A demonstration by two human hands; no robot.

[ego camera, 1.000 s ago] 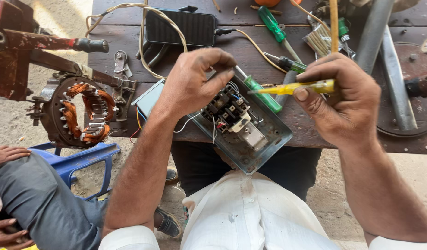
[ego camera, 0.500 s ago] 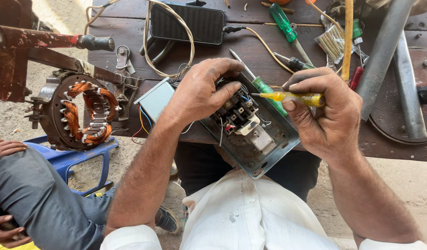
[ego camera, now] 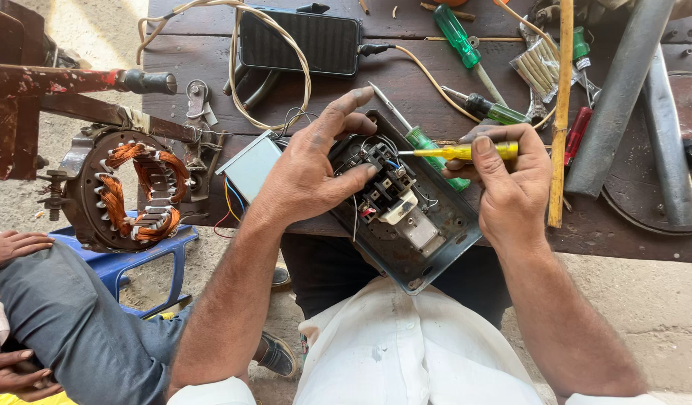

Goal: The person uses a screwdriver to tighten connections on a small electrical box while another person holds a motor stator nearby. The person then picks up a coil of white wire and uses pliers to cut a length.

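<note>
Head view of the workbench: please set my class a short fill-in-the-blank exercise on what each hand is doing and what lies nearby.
1. The right hand holds a screwdriver with a ____ handle.
2. The left hand rests on the open ____ box of wired parts.
3. The motor stator at the left shows ____-coloured windings.
4. The phone lies on the ____ table.

Missing words: yellow; metal; copper; wooden

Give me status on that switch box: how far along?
Done: the switch box lies open, cover off, wiring exposed. In hand: left hand steadies the black terminal block; right hand holds the yellow screwdriver, tip at the block. Left: loose wires still hang out, box not closed.
</note>
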